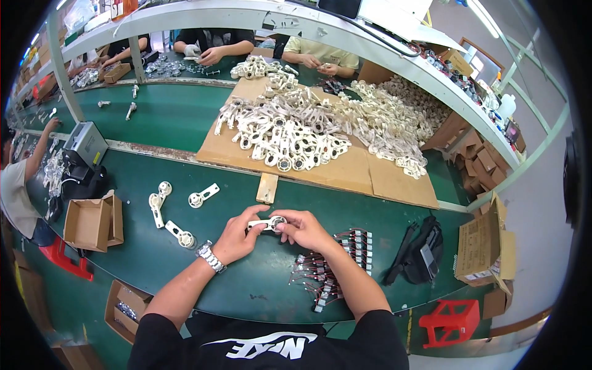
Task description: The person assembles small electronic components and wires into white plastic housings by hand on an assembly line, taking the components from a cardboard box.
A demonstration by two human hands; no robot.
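Note:
Over the middle of the green table, both hands grip one white plastic part (266, 224) with a slotted arm and a round end. My left hand (237, 237) is closed on its narrow end, and a metal watch shows at that wrist. Round the ring-shaped end close the fingers of my right hand (304, 229); whatever sits inside the ring is partly hidden. To the left lie several similar white parts (204, 195). Beside my right forearm, small dark components with red wires (364, 246) are laid out in rows, partly covered by the arm.
A large heap of white parts (283, 132) covers a cardboard sheet (345, 176) ahead. An open cardboard box (86, 225) stands left, a black bag (420, 256) lies right. Red stools (450, 322) flank the table. A white shelf beam (345, 31) crosses above; co-workers sit beyond.

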